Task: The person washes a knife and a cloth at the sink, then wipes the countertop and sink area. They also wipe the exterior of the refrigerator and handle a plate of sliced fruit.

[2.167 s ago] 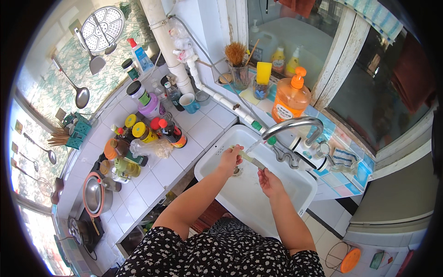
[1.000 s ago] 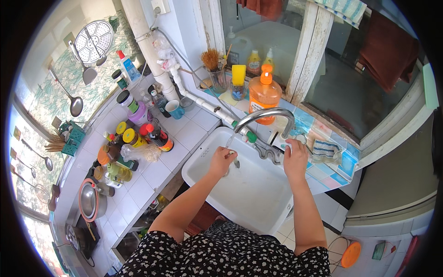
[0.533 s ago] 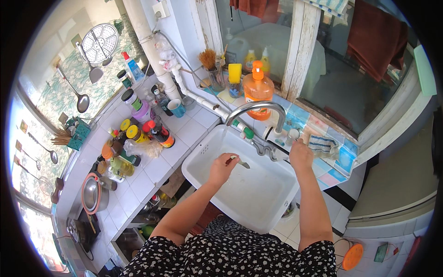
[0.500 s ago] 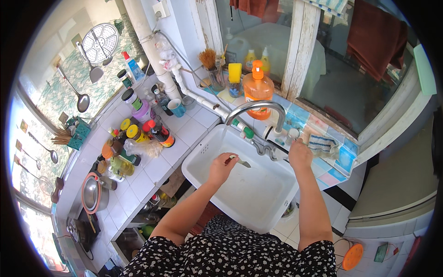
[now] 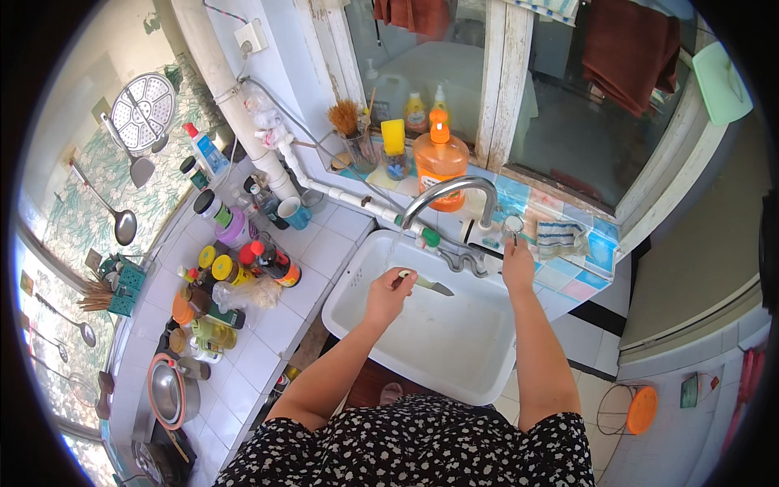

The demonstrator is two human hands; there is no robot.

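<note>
Over the white sink [image 5: 422,365], my left hand [image 5: 388,296] is closed round the pale green handle of a small knife [image 5: 441,288]. Its blade points right, away from my fingers. Something dark red also shows between those fingers, too small to name. My right hand [image 5: 518,264] reaches past the sink's right rim, its fingers closed on the round tap handle [image 5: 512,226]. The curved metal faucet [image 5: 450,185] arches over the far left of the basin. Below its spout a thin clear streak falls, which looks like water.
An orange soap bottle [image 5: 440,162] stands behind the faucet, with a folded striped cloth [image 5: 560,238] to the right. On the left counter are sauce bottles [image 5: 276,264], several jars, a blue cup [image 5: 294,213] and a metal bowl [image 5: 166,391]. White pipes [image 5: 324,185] run along the wall.
The knife's blade and handle show more fully now, with the blade tilted less downward. My right hand stays at the tap handle, its wrist turned a little. The whole view has shifted slightly.
</note>
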